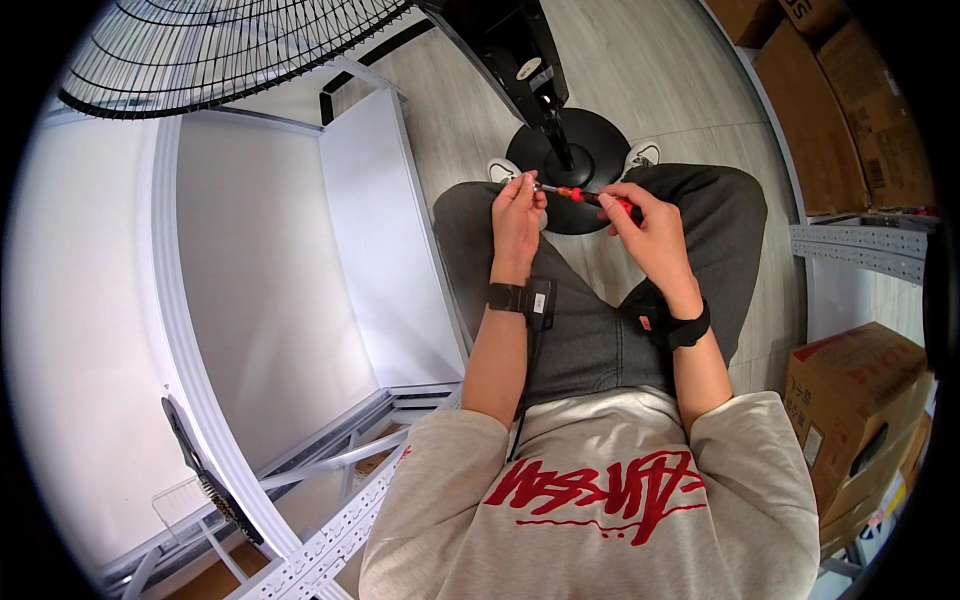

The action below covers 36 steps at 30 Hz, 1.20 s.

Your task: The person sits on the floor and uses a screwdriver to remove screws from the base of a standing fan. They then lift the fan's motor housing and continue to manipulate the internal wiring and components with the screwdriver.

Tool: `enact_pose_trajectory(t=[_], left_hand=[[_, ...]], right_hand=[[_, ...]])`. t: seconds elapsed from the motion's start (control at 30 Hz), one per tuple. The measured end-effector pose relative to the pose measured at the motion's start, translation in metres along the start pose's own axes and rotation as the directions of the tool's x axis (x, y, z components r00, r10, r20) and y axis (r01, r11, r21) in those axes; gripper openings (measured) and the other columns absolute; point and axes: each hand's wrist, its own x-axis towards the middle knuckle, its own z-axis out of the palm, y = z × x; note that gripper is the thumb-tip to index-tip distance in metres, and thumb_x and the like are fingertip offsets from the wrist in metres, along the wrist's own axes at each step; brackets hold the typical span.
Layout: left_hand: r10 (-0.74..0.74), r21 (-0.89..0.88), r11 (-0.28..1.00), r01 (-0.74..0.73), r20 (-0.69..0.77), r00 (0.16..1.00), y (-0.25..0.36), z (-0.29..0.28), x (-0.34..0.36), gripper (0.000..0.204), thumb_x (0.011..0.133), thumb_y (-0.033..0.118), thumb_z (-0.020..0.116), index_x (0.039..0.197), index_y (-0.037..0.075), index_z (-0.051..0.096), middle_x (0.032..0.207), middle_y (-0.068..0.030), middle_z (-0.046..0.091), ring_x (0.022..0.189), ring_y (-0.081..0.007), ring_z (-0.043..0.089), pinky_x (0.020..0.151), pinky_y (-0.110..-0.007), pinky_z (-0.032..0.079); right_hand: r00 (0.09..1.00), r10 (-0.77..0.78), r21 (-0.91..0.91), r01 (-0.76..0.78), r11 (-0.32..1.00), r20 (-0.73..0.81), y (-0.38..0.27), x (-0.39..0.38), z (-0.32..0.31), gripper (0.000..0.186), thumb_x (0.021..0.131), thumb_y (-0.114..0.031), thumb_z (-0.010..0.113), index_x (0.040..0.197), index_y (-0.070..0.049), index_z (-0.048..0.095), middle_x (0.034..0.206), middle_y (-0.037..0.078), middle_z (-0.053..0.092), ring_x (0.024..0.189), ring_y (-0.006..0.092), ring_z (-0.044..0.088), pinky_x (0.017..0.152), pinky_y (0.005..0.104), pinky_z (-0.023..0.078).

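Note:
In my right hand point(655, 235) is a red and black screwdriver point(572, 192), its handle gripped between thumb and fingers. Its metal shaft points left, toward the fingertips of my left hand point(518, 215). Those fingers are pinched together at the tip; a small shiny bit shows there, too small to name. Both hands are held up above my lap, in front of the round black base point(600, 145) of a standing fan. The fan's black pole housing point(510, 65) rises just beyond my hands.
The black wire fan grille point(230, 60) spreads across the upper left. A white metal shelf frame point(375, 230) stands at my left, with a black hairbrush point(210, 470) on it. Cardboard boxes point(855, 400) are stacked at my right, others on a shelf point(860, 240) above. Both wrists wear black straps.

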Motion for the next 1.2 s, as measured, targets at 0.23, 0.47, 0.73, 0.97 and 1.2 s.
enact_pose_trajectory(t=[0.23,0.47,0.73,0.97,1.2], left_hand=[[0.035,0.032,0.999,-0.034,-0.028,0.999,0.0,0.002,-0.001,0.021,0.095,0.012,0.059,0.107,-0.005,0.06,0.081,-0.0035,0.059,0.069,-0.0102,0.055,0.066,-0.022,0.047],[0.039,0.022,0.999,-0.038,-0.034,0.999,0.001,0.004,-0.003,0.021,0.095,0.012,0.059,0.107,-0.005,0.06,0.081,-0.003,0.059,0.069,-0.0099,0.054,0.066,-0.022,0.046],[0.039,0.131,0.99,-0.041,0.014,0.999,-0.001,0.0,0.0,0.021,0.095,0.013,0.058,0.107,-0.004,0.059,0.085,-0.0041,0.059,0.07,-0.0101,0.055,0.067,-0.022,0.047],[0.051,0.119,0.991,-0.053,0.022,0.998,-0.002,-0.001,0.002,0.021,0.095,0.013,0.058,0.106,-0.005,0.059,0.086,-0.005,0.06,0.07,-0.0108,0.056,0.067,-0.022,0.048],[0.065,0.098,0.993,-0.064,-0.011,0.998,-0.002,-0.001,0.001,0.023,0.095,0.014,0.06,0.106,-0.005,0.059,0.086,-0.0054,0.06,0.071,-0.0113,0.057,0.068,-0.023,0.049]], right_hand=[[0.991,-0.125,-0.158,0.132,0.978,0.053,-0.003,-0.001,-0.005,0.021,0.086,-0.015,0.065,0.103,-0.003,0.068,0.076,0.017,0.066,0.063,0.0263,0.063,0.059,0.0314,0.048],[0.997,-0.051,-0.096,0.056,0.994,0.053,0.001,-0.001,-0.004,0.02,0.087,-0.016,0.064,0.101,-0.002,0.068,0.072,0.017,0.065,0.059,0.0267,0.063,0.057,0.0323,0.048],[0.998,-0.054,-0.045,0.055,0.997,0.026,0.004,0.001,-0.004,0.022,0.088,-0.018,0.064,0.104,-0.003,0.067,0.07,0.015,0.065,0.059,0.0249,0.063,0.056,0.0316,0.047],[0.998,-0.068,-0.115,0.067,0.991,-0.01,0.002,0.001,-0.004,0.02,0.088,-0.017,0.065,0.103,-0.005,0.066,0.073,0.014,0.065,0.06,0.0227,0.062,0.058,0.0305,0.047],[0.996,-0.082,-0.161,0.079,0.984,-0.016,0.0,0.001,-0.004,0.019,0.087,-0.016,0.066,0.102,-0.004,0.066,0.072,0.013,0.064,0.057,0.0209,0.059,0.056,0.0293,0.046]])
